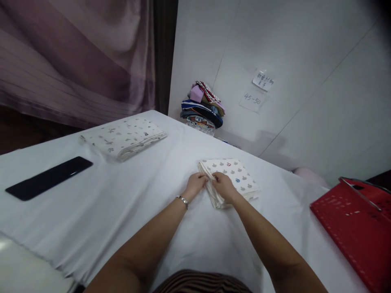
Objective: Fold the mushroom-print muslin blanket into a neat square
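Note:
A folded white cloth with grey, red and blue prints lies on the white-covered table in front of me. My left hand pinches the layered left edge of this cloth, its fingers closed. On the same edge, slightly to the right, my right hand is also closed, thumb and fingers gripping the folds. The fingertips of both hands nearly meet. Farther left lies another folded cloth, white with small grey-green leaf prints, touched by neither hand.
A long black flat object rests at the table's left. At the right edge stands a red bag or basket with a thin handle. Behind the table, a stack of folded fabrics leans by the wall, which bears handwritten labels. Pink curtains hang left.

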Available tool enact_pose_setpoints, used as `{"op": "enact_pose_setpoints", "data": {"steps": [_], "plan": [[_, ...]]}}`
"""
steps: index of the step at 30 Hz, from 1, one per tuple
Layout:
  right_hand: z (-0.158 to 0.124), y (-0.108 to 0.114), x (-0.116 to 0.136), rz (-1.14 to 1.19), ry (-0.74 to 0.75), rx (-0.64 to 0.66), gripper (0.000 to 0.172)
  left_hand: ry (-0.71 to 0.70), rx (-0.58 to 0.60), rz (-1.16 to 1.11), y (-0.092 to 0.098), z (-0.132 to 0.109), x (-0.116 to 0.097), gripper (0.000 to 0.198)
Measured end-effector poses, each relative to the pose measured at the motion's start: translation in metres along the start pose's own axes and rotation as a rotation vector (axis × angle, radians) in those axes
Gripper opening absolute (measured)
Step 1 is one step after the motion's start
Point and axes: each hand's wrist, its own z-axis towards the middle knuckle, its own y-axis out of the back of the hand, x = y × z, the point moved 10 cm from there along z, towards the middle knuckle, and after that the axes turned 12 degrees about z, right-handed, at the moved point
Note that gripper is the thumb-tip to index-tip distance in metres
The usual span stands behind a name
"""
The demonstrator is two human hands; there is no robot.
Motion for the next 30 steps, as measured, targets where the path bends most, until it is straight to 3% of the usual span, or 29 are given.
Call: {"op": "enact_pose_setpoints", "data": {"steps": [3, 8, 13, 20, 26, 30], "plan": [[0.000, 0.011, -0.003, 0.080, -0.007, -0.052, 0.025, -0.009, -0.074, 0.057, 0.010, 0.006, 0.001, 0.011], [-0.002, 0.011, -0.003, 0.066, -0.005, -0.091, 0.028, 0.036, -0.079, 0.046, 0.011, 0.007, 0.004, 0.008], [-0.003, -0.004, 0.001, -0.020, 0.045, -0.029, 0.027, 0.059, -0.059, 0.011, 0.007, 0.006, -0.004, 0.012], [-0.009, -0.005, 0.010, -0.204, 0.058, 0.008, 0.027, 0.088, -0.039, -0.008, 0.000, 0.019, -0.012, 0.017], [-0.013, -0.021, 0.017, -0.356, 0.052, 0.114, 0.025, 0.118, -0.049, 0.004, -0.003, 0.033, -0.012, 0.015], [-0.013, -0.024, 0.017, -0.383, 0.042, 0.113, 0.024, 0.125, -0.072, 0.027, -0.002, 0.043, -0.009, 0.012]]}}
